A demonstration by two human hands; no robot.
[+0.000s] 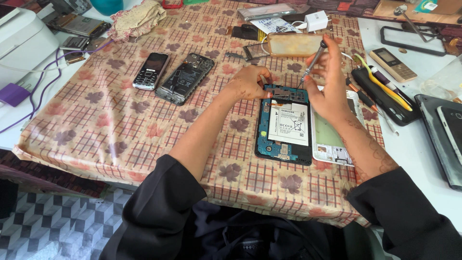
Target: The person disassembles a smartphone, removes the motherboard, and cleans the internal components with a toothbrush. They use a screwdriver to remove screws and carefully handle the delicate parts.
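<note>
Lying flat near you on the surface, the opened tablet shows its insides. Your left hand presses its top edge so it stays put. Your right hand grips the screwdriver, tip down on it.

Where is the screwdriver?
The screwdriver is in the right hand, tip down on the top of the opened tablet, beside the left hand.

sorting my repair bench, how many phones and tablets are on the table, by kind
opened tablet under the hands, battery showing: 1
opened smartphone with back off: 1
dark keypad phone: 1
beige keypad phone: 1
dark tablet at the right edge: 1
total: 5
The right hand holds a screwdriver; the left hand rests on the opened tablet's top.
</note>
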